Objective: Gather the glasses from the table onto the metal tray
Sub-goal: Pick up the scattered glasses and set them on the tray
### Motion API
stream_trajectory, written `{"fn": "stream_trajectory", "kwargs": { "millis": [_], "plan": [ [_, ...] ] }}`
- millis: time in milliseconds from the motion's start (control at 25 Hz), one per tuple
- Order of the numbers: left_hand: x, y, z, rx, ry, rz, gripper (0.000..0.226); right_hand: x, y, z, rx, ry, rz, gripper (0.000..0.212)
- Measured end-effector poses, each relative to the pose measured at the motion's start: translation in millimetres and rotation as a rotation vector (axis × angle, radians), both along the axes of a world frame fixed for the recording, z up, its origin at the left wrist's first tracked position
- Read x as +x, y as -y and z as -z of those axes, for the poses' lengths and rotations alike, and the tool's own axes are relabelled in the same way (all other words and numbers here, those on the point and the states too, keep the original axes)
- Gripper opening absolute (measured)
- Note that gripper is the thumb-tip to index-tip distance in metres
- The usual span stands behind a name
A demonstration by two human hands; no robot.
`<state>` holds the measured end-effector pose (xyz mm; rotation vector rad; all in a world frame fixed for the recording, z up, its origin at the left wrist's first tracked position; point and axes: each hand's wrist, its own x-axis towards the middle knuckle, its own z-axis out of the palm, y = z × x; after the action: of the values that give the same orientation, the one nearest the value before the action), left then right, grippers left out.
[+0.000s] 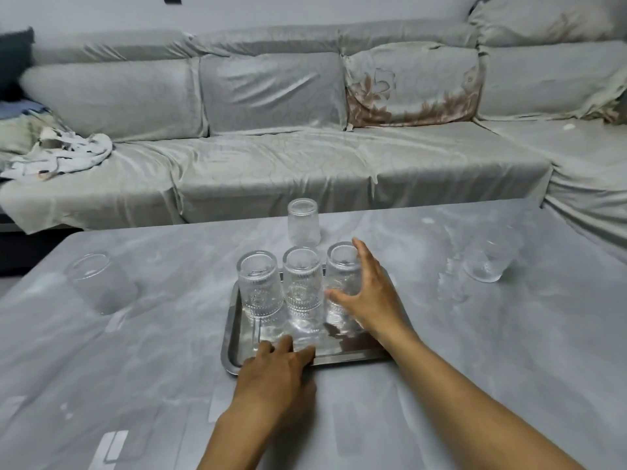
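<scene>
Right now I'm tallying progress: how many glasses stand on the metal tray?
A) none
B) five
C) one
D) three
D: three glasses stand in a row on the metal tray: left glass, middle glass, and right glass, which the right hand is around; three others sit off it on the table.

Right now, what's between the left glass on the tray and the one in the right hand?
Head view: one more glass, the middle of three in a row on the tray.
</scene>
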<state>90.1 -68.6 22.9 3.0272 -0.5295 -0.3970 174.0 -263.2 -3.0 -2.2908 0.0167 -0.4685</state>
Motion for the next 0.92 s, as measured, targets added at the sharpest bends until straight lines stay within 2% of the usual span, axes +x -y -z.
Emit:
{"fn": "stream_trajectory", "kwargs": {
  "millis": [80, 160, 240, 400, 520, 600, 680, 840, 920],
  "plan": [
    [2.5, -2.8, -0.9, -0.031, 0.010, -0.002, 0.036, -10.0, 20.6, -7.5, -0.020, 0.076, 0.034, 0.105],
    [6.1, -2.9, -0.3, -0.066, 0.010, -0.003, 0.035, -17.2, 63.3, -18.0, -0.163, 0.146, 0.173, 0.104],
    [8.5, -1.0, 4.1, -0.085, 0.010, 0.002, 0.036, -21.7, 114.5, -35.5, -0.279, 0.135, 0.340, 0.104],
    [7.7, 1.3, 5.4, -0.095, 0.026, 0.013, 0.035, -24.9, 182.7, -50.5, -0.543, -0.075, 0.521, 0.113],
    [8.4, 1.1, 3.6, -0.096, 0.044, 0.012, 0.037, -23.1, 194.1, -40.5, -0.549, -0.310, 0.477, 0.115],
    [9.5, 0.7, 4.1, -0.083, 0.038, 0.002, 0.038, -21.6, 194.3, -34.7, -0.633, -0.343, 0.459, 0.105],
    [8.7, 0.9, 6.0, -0.071, 0.031, 0.006, 0.039, -20.8, 193.2, -36.4, -0.676, -0.277, 0.425, 0.087],
    [13.3, -5.0, -0.2, -0.080, -0.030, 0.024, 0.038, -29.4, 165.7, -51.0, -0.588, -0.207, 0.337, 0.057],
    [14.4, -2.2, -5.4, -0.111, -0.064, 0.028, 0.038, -38.3, 141.2, -65.3, -0.450, -0.100, 0.352, 0.047]
  ]
}}
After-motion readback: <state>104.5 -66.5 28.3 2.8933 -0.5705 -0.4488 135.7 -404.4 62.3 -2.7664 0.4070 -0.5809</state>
